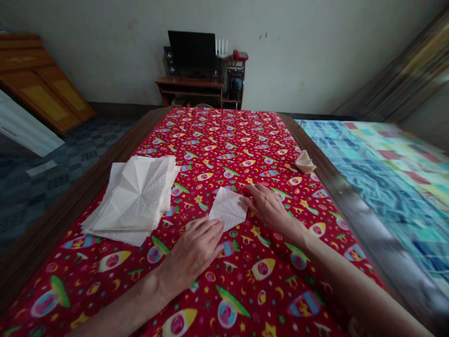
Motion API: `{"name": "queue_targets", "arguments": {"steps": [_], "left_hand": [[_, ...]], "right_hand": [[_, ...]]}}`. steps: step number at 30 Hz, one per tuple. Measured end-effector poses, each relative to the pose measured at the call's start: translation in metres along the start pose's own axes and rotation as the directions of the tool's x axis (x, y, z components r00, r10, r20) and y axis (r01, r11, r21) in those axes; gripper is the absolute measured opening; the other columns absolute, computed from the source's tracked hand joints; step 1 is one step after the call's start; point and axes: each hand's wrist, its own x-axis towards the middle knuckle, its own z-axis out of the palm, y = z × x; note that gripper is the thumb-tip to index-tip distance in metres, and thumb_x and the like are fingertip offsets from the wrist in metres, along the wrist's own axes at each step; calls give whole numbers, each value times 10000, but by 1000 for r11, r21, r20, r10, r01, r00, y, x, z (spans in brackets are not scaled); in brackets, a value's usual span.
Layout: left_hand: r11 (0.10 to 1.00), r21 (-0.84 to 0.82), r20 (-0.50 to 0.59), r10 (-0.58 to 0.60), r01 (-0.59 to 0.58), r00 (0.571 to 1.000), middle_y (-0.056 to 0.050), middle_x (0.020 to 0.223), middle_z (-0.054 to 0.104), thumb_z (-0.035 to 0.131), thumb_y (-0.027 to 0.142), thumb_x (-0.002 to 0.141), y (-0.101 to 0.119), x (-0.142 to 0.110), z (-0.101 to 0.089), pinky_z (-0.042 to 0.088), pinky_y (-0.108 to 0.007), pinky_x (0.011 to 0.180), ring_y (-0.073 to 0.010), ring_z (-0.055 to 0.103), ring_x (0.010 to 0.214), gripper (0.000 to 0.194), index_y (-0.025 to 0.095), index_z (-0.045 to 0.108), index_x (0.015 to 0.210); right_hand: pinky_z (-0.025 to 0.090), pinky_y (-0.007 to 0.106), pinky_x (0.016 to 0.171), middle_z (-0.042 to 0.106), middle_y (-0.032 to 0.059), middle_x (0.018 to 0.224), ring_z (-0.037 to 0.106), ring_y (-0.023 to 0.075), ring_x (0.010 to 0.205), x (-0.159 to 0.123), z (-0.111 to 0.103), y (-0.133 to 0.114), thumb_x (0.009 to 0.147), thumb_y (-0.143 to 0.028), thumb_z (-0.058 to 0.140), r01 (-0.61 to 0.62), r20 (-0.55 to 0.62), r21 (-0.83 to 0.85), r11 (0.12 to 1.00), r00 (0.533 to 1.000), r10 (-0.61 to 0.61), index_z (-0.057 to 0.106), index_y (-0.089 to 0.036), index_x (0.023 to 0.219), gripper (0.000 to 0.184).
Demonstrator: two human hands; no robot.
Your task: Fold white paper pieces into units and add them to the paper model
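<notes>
A small folded sheet of white paper [228, 209] lies on the red patterned cloth in front of me, with crease lines showing on it. My left hand [196, 248] rests palm down, its fingers stretched flat and the tips on the sheet's lower left edge. At the right corner of the sheet, my right hand [268, 207] has its fingers bent, with thumb and forefinger closed on the paper's edge. To the left sits a stack of creased, printed paper sheets [135, 196]. A small folded paper piece [305, 162] stands near the cloth's right edge.
The red cloth [224, 135] covers a surface with dark wooden edges [315, 154]. A bed with a blue patchwork cover [372, 187] adjoins on the right. Beyond the far end stands a desk [189, 83] with a monitor [192, 52]. Wooden cabinet [45, 89] at left.
</notes>
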Motion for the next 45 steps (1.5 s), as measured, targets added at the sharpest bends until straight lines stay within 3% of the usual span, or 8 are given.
{"name": "queue_targets", "arguments": {"steps": [10, 14, 19, 23, 26, 31, 39, 45], "left_hand": [[993, 23, 25, 113, -113, 993, -70, 1118, 615, 420, 122, 937, -27, 24, -5, 402, -366, 946, -205, 530, 1048, 233, 121, 582, 1105], [989, 83, 11, 120, -120, 993, -64, 1051, 618, 442, 141, 935, -42, 50, 2, 421, -366, 906, -209, 534, 1016, 200, 137, 611, 1042], [993, 4, 37, 122, -122, 992, -58, 1023, 613, 448, 124, 921, -35, 60, 12, 438, -352, 929, -205, 534, 1005, 212, 144, 614, 1051], [990, -102, 42, 104, -99, 994, -65, 1198, 585, 422, 78, 906, -23, 41, 13, 391, -358, 1034, -196, 509, 1132, 308, 140, 564, 1172], [990, -120, 62, 80, -73, 995, -72, 1337, 523, 409, 31, 872, -20, 28, 13, 332, -388, 1101, -199, 438, 1262, 411, 139, 513, 1254], [992, -113, 39, 56, -51, 998, -68, 1406, 473, 403, 16, 862, -20, 20, 19, 322, -397, 1114, -184, 384, 1326, 495, 156, 448, 1335], [991, -130, 19, 37, -34, 999, -65, 1406, 475, 398, 14, 866, -19, 20, 23, 315, -384, 1119, -179, 381, 1328, 492, 155, 457, 1334], [990, -130, 28, 50, -46, 998, -83, 1408, 469, 383, 30, 876, -17, 19, 22, 327, -423, 1112, -202, 373, 1334, 488, 142, 436, 1348]], "right_hand": [[331, 201, 500, 562, -56, 584, 496, 92, 505, -17, -4, -1, 795, -237, 528, -283, 182, 401, 871, 957, 226, 569, -194, 986, 201], [328, 190, 439, 457, -97, 528, 449, 90, 453, -49, -6, -23, 808, -239, 490, -404, 166, 561, 723, 910, 380, 455, -166, 1177, 378], [410, 197, 418, 553, -82, 588, 549, 112, 463, -81, -8, -43, 843, -204, 460, -457, 297, 702, 546, 885, 359, 29, -185, 1479, 769], [430, 203, 451, 538, -72, 596, 519, 102, 469, -83, -32, -38, 875, -202, 494, -298, 73, 548, 782, 948, 310, 81, -215, 1493, 744], [482, 249, 538, 628, 27, 795, 587, 136, 625, -74, -50, -29, 899, -219, 506, 16, -69, 233, 972, 998, 1, 303, -230, 1435, 574], [465, 472, 932, 554, 150, 1284, 486, 285, 1198, -66, -43, -19, 878, -276, 560, 387, 142, 72, 919, 908, -393, 566, -168, 1189, 330], [470, 426, 948, 649, 98, 1154, 553, 206, 1129, -63, -21, -7, 909, -146, 467, 441, 57, 204, 874, 886, -460, 601, -176, 1122, 254], [508, 245, 673, 683, 46, 832, 629, 131, 763, -46, -18, -7, 912, -231, 513, 81, 73, 557, 826, 987, -146, 669, -185, 876, 166]]}}
